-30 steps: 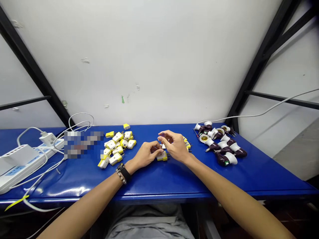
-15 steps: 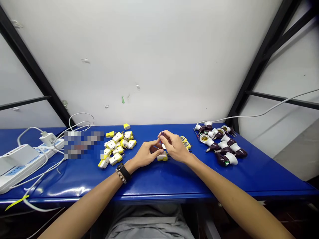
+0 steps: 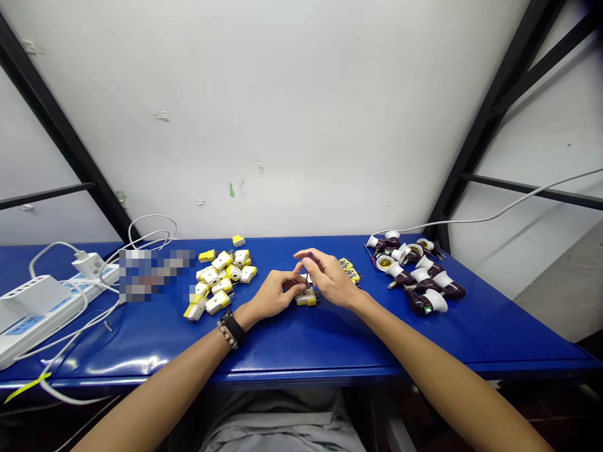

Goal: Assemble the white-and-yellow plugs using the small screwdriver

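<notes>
My right hand [image 3: 327, 276] is closed around a thin screwdriver [image 3: 309, 256] with a dark purple handle, held upright. Its shaft points down at a white and yellow plug [image 3: 306, 300] lying on the blue table, metal pins to the right. My left hand [image 3: 276, 292] is closed at the plug's left side, thumb and fingertips against it close to the shaft. The fingers partly hide the plug and the screwdriver's tip. Just right of my right hand lie a few yellow plugs [image 3: 349, 270], partly covered by it.
A pile of white and yellow plugs [image 3: 221, 282] lies to the left. Several dark purple and white lamp holders [image 3: 424, 276] are heaped at the right, a red screwdriver [image 3: 372, 256] beside them. White power strips [image 3: 51, 307] with cables [image 3: 70, 339] occupy the far left.
The screwdriver in my right hand has come more upright, and its shaft now shows, reaching down to the plug. My left hand stays almost in place.
</notes>
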`<move>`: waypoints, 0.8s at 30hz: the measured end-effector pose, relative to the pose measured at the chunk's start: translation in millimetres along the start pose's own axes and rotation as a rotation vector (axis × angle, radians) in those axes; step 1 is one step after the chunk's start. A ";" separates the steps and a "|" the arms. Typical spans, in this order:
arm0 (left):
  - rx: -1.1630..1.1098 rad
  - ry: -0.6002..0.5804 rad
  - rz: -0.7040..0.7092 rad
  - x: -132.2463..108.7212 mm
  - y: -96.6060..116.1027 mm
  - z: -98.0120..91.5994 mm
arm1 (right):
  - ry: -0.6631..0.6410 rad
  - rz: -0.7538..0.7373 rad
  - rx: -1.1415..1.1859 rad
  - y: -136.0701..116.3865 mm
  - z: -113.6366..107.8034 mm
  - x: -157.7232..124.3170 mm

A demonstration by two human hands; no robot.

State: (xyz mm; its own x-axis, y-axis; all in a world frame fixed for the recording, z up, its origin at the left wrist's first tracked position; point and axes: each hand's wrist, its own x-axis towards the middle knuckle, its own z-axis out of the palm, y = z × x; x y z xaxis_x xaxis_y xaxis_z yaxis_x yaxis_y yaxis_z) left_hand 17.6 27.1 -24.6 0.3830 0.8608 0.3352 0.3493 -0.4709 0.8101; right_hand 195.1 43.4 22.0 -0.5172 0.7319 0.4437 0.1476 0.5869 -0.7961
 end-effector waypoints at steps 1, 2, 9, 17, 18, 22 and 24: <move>0.006 0.016 -0.009 -0.2 -0.2 0.4 | 0.009 -0.002 -0.001 0.5 -0.3 0.0; 0.001 0.032 -0.020 -0.2 -0.2 0.8 | 0.027 -0.006 -0.004 1.0 -0.4 0.1; -0.013 0.013 0.011 0.9 -0.3 2.7 | 0.039 -0.006 0.003 1.5 0.1 0.7; 0.039 0.153 0.035 2.1 -1.0 0.5 | 0.092 0.006 0.094 7.5 0.8 1.6; 0.053 0.159 0.048 1.4 0.1 -1.4 | 0.117 0.000 0.118 8.6 0.3 2.0; 0.142 0.081 0.082 -3.0 3.2 -8.7 | 0.180 -0.003 0.206 11.0 -2.8 3.8; 0.215 0.015 0.088 -5.1 3.7 -10.7 | 0.199 0.002 0.221 10.8 -4.1 4.2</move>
State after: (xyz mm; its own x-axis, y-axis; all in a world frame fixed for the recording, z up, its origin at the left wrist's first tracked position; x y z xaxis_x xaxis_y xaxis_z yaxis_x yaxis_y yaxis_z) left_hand 7.8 23.1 -18.1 0.4077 0.8165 0.4087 0.4899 -0.5733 0.6568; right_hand 198.0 54.2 16.9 -0.3385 0.7993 0.4965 -0.0496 0.5118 -0.8577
